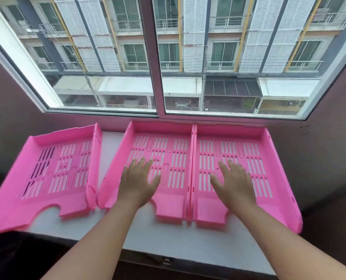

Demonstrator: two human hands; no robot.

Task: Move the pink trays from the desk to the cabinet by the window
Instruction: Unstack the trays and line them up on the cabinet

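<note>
Three pink slotted trays lie side by side on the white cabinet top (pixel 139 235) under the window. The left tray (pixel 36 195) sits a little askew and overhangs the cabinet's left end. The middle tray (pixel 176 150) and the right tray (pixel 257 146) stand edge to edge. My left hand (pixel 138 179) rests flat, fingers spread, on the middle tray's floor. My right hand (pixel 233 181) lies the same way, palm down, on the right tray. Neither hand grips anything.
A large sliding window (pixel 156 57) with a white frame rises right behind the trays, with buildings outside. Dark walls close in at left (pixel 4 110) and right (pixel 329 142). The cabinet's front edge (pixel 168 261) runs just below my forearms.
</note>
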